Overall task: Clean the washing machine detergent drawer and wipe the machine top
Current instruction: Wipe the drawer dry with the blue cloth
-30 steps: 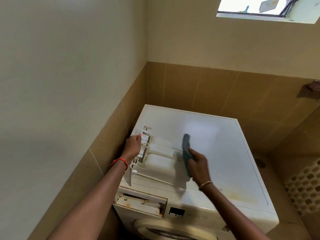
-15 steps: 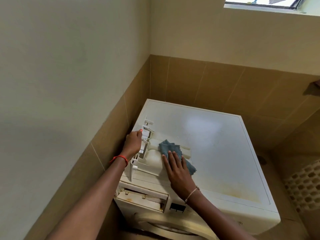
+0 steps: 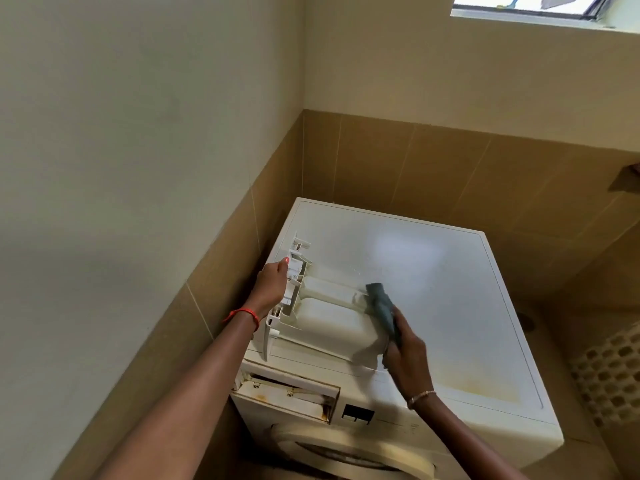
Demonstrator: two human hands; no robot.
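A: Hands first?
B: Left hand [image 3: 273,287] grips the left edge of the detergent drawer [image 3: 332,322], fingers curled round the plastic frame. There's a red thread band [image 3: 244,315] on that wrist. Right hand [image 3: 407,349] clutches a bunched blue-grey cloth [image 3: 380,304], and the cloth's upper end is against the drawer's right end.
A: Where's the drawer?
B: Out of its slot, lying on the front-left of the washing machine top [image 3: 433,268]. Rounded white compartment shells face up. Can't tell what's inside.
A: The slot?
B: Open drawer slot [image 3: 287,389] at the machine's front, upper left, with brownish specks along its lower edge. Small dark display [image 3: 357,414] to its right, door rim [image 3: 346,448] below.
A: Surface, room?
B: White top with a yellowish stain [image 3: 485,393] near the front right. The machine stands in a corner: tan tiles [image 3: 450,161] low, cream wall above, window [image 3: 533,5] top right.
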